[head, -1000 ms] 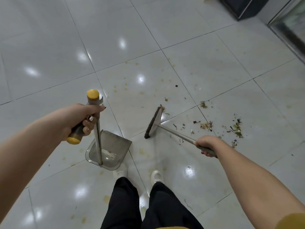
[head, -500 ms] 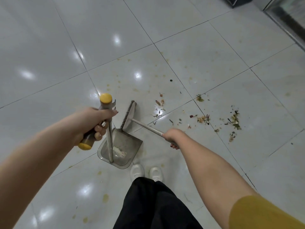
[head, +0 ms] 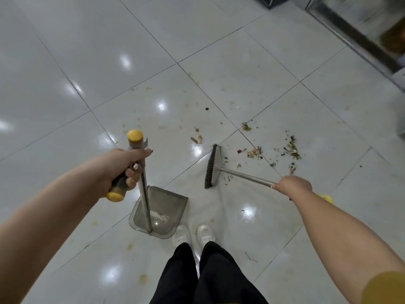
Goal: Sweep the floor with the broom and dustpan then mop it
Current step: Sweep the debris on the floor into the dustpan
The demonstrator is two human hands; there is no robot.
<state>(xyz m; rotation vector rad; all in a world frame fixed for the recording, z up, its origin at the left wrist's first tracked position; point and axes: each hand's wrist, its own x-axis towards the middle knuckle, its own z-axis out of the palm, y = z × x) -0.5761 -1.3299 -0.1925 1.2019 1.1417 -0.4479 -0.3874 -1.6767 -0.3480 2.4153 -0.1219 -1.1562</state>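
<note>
1. Dustpan: grey translucent plastic dustpan [head: 162,212] sits on the glossy white tiled floor [head: 87,51], just ahead of the person's white shoes [head: 192,234], open lip facing away and to the right. Judged placement: mouth faces the dirt so the broom can push straight in.
2. Left hand [head: 125,167] is wrapped tight round the dustpan's metal upright handle with yellow end caps [head: 143,181]. Grip near the top likely steadies the pan without stooping.
3. Right hand [head: 292,185] is clenched on the thin metal shaft of the short dark-bristled broom [head: 211,166]. Broom head stands on the floor, apart from the dustpan lip.
4. Scattered green and brown scraps [head: 291,149] lie to the broom's right; a smaller cluster [head: 254,152] lies nearer. A few bits [head: 197,138] lie beyond the head.
5. Judgement: sweeping stage, partly done; white fluff already in the pan. Yellowish stains remain for mopping. No mop in view.
</note>
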